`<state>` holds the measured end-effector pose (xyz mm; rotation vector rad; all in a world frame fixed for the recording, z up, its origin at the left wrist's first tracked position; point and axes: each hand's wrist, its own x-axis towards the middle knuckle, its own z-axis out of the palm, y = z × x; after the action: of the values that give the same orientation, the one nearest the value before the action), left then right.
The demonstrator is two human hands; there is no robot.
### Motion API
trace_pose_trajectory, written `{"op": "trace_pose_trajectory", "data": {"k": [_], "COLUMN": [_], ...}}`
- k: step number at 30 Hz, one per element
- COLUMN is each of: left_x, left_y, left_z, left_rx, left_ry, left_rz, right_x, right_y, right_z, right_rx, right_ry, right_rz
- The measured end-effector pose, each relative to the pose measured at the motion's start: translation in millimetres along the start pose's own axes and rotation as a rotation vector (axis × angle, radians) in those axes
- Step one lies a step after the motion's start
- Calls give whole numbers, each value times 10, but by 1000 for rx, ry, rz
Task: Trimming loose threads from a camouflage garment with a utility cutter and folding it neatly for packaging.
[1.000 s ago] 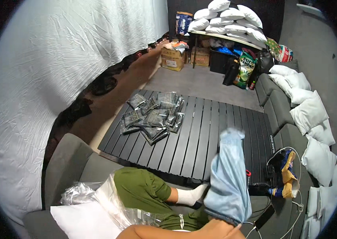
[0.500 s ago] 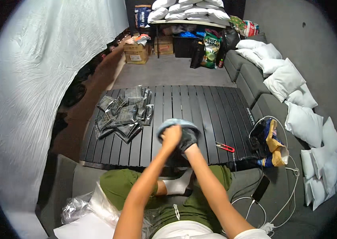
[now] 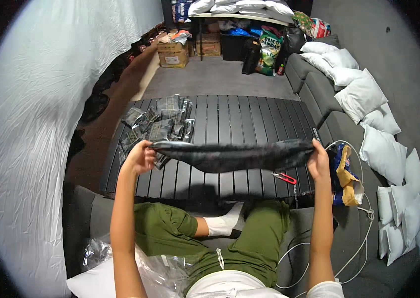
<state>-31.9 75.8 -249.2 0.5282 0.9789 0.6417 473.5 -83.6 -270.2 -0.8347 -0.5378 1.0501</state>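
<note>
A long piece of dark, mottled cloth [image 3: 234, 157] is stretched out between my hands, above the near part of the slatted black table [image 3: 232, 116]. Its upper edge runs almost straight while the lower edge bows down. My left hand [image 3: 142, 156] pinches the left end, fingers curled. At the other end, my right hand [image 3: 318, 160] grips the cloth with the thumb on top. Beneath the cloth's right part lie small red-handled thread snips [image 3: 285, 178]. Several flat black items in clear packets [image 3: 162, 121] are piled at the table's left, partly behind my left hand.
Clear plastic wrapping [image 3: 162, 270] lies by my left leg. White cables [image 3: 367, 218] and a blue and yellow bag [image 3: 347, 181] are at the right. White pillows [image 3: 364, 94] line the grey sofa [image 3: 309, 89]. A white sheet [image 3: 36, 124] hangs at the left; cardboard boxes [image 3: 172, 57] stand far back.
My hands, together at the bunched cloth before, have moved wide apart and pulled it out lengthwise. My right hand, covered by the cloth earlier, now shows at its right end.
</note>
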Motion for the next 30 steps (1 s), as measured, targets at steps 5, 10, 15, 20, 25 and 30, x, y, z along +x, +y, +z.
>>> {"op": "trace_pose_trajectory", "data": {"k": [5, 10, 15, 20, 25, 30], "left_x": [-30, 569, 803, 1147, 1286, 1286], "left_y": [-229, -1076, -1702, -1834, -1857, -1706], "left_z": [-17, -271, -81, 92, 240, 237], "left_rx": [-62, 617, 1545, 1692, 1749, 1929], "left_ry": [10, 241, 444, 340, 474, 739], "left_rz": [64, 88, 699, 1012, 1099, 961], "right_x": [-177, -126, -311, -246, -263, -189], "right_y": [86, 755, 1231, 1467, 1411, 1221], "right_z": [285, -913, -847, -755, -585, -948], "right_rx": [105, -481, -857, -1367, -1514, -1113], "right_ry": [112, 132, 192, 130, 75, 64], "right_rz": [-142, -176, 210, 67, 96, 61]}}
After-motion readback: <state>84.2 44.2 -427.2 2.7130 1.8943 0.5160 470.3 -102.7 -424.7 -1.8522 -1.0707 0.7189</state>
